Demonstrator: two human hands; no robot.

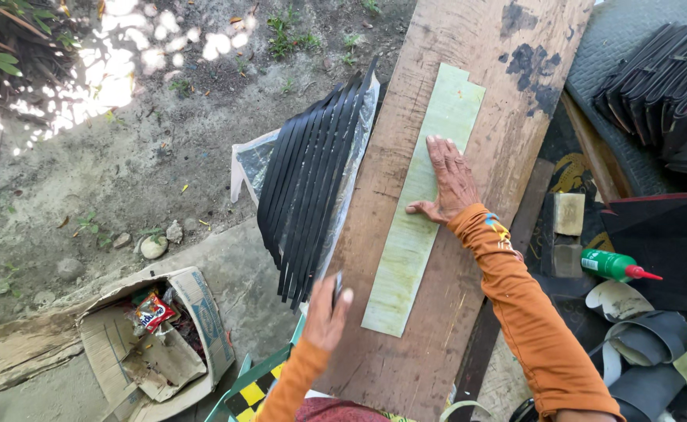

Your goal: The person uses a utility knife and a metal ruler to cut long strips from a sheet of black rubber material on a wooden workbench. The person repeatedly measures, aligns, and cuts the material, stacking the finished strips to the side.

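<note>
While the right hand (451, 176) lies flat, fingers spread, on the pale green strip (418, 234), the left hand (326, 312) is closed around a small dark tool (336, 287); what kind of tool, I cannot tell. The strip rests lengthwise on the wooden plank (406, 141) that serves as the counter, its long axis running away from the person and leaning slightly right at the far end. The right hand presses on the strip's upper middle; the left hand sits just off the strip's near left edge, nearer its close end, with the tool pointing up along that edge. Left of the strip, a fan of black strips (308, 187) lies on clear plastic, overhanging the plank's edge. Right of the strip, well apart, lies a green glue bottle (613, 266) with a red tip.
</note>
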